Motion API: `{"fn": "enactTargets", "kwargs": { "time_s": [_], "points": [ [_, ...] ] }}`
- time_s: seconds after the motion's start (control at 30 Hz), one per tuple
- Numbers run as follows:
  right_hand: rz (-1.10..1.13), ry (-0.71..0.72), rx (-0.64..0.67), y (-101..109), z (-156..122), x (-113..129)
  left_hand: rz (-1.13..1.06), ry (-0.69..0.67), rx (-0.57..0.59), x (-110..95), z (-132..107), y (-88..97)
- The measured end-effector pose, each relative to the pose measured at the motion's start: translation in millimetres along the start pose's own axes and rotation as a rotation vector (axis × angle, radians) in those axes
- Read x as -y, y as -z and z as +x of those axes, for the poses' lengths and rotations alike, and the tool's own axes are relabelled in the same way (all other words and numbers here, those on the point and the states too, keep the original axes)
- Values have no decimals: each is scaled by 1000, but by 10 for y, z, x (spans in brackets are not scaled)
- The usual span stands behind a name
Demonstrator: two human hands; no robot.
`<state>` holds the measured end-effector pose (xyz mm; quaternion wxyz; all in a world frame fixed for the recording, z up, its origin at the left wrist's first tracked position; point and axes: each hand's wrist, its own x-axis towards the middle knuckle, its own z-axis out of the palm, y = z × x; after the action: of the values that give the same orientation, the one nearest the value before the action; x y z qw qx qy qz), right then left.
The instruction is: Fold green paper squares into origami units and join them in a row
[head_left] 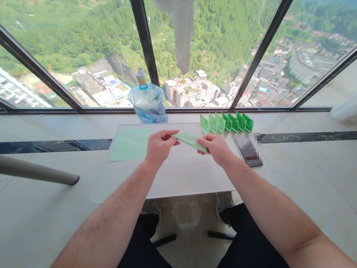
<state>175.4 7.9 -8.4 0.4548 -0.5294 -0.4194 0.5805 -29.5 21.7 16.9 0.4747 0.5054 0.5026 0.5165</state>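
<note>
Between my two hands, above the white table (183, 176), is a folded strip of light green paper (189, 139). My left hand (161, 144) pinches its left end between thumb and fingers. At the strip's lower right end, my right hand (214, 147) is closed on it in the same way. Light green paper sheets (128, 145) lie flat on the table to the left of my left hand. Beyond my right hand stands a zigzag row of folded green paper pieces (227, 122), paler at the left and darker at the right.
A dark phone (250, 150), partly pixelated, lies right of my right hand. Behind the table a large clear water bottle (148, 103) stands by the window (145, 34). A grey pole (27, 165) slants in from the left. My legs are under the table's near edge.
</note>
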Motion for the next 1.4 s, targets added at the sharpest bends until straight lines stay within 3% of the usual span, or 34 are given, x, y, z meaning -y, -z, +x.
{"fn": "enactTargets", "kwargs": {
  "time_s": [0.33, 0.77, 0.97, 1.17, 1.4],
  "points": [
    [-251, 133, -79, -37, -55, 25, 55, -46, -36, -32, -30, -5],
    [-192, 167, -23, -78, -86, 56, -127, -23, -111, 16, 7, -53],
    [-194, 152, -26, -69, -74, 55, -74, -44, -81, -14, -9, -10],
    [-215, 154, -32, -60, -83, 56, -56, -9, -71, -38, -5, -7],
    [-289, 185, -3, -99, -84, 109, -178, 140, -89, -7, -7, 9]
  ]
}}
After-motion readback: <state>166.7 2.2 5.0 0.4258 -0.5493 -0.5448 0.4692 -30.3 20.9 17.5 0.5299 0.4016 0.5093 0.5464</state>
